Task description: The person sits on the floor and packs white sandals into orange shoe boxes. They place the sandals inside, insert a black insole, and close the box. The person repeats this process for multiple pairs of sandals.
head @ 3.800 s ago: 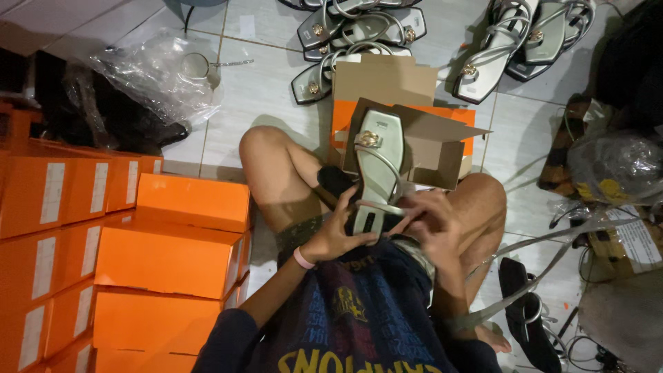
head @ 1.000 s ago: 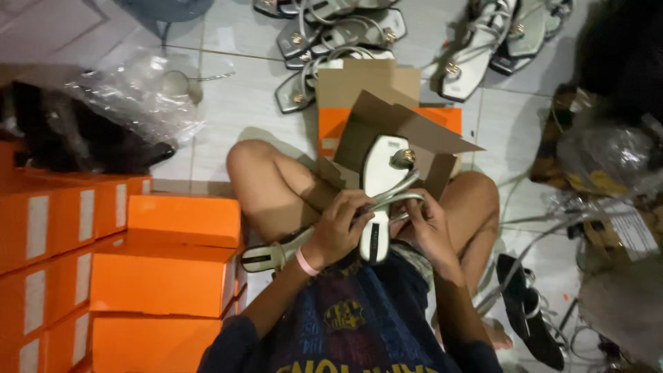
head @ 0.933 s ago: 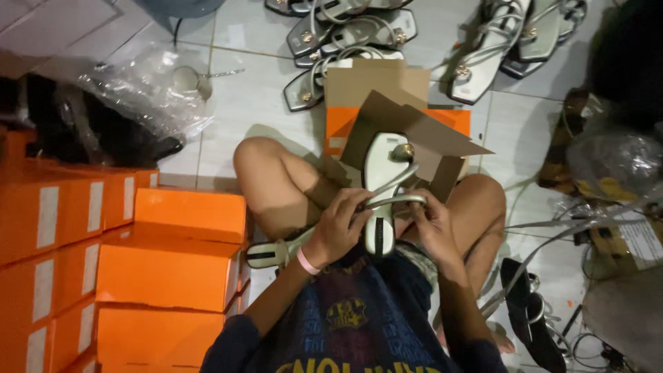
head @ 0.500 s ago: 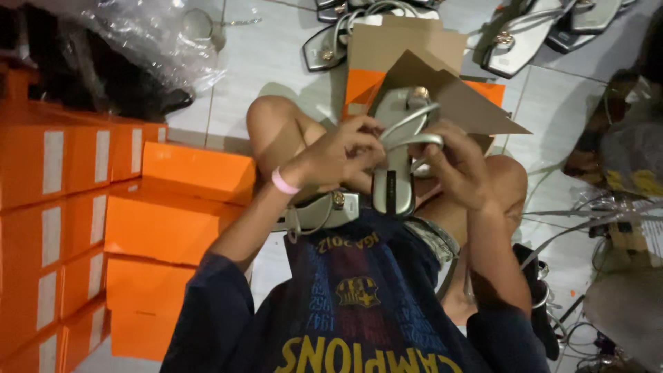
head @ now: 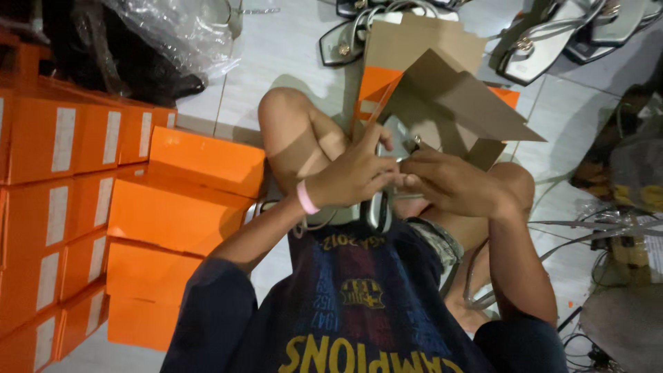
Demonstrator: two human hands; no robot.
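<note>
The person sits on the tiled floor (head: 290, 62) with knees drawn up, and both hands meet over the lap. The left hand (head: 352, 176), with a pink band at the wrist, is clenched around a pale sandal (head: 378, 207) from the left side; the right hand (head: 452, 183) closes on the same sandal from the right, fingers curled over its upper part. The sandal's dark heel end pokes out below the hands, just above the shirt; its front is hidden behind the fingers and lies at the mouth of an open cardboard box (head: 442, 103).

That box stands on the floor just beyond the knees, its brown flaps raised and one long flap jutting out to the right over the right knee. Its orange side wall shows at the left edge, touching the left hand's fingertips.

To the left, stacked orange boxes (head: 173, 207) form a wall along the person's left leg, leaving only a narrow strip of floor beside the thigh. Beyond the box, more pale sandals (head: 552, 41) lie along the far edge of the view. A heap of clear plastic wrap (head: 166, 34) fills the far left corner. Loose straps and cables (head: 594, 228) crowd the floor to the right.
</note>
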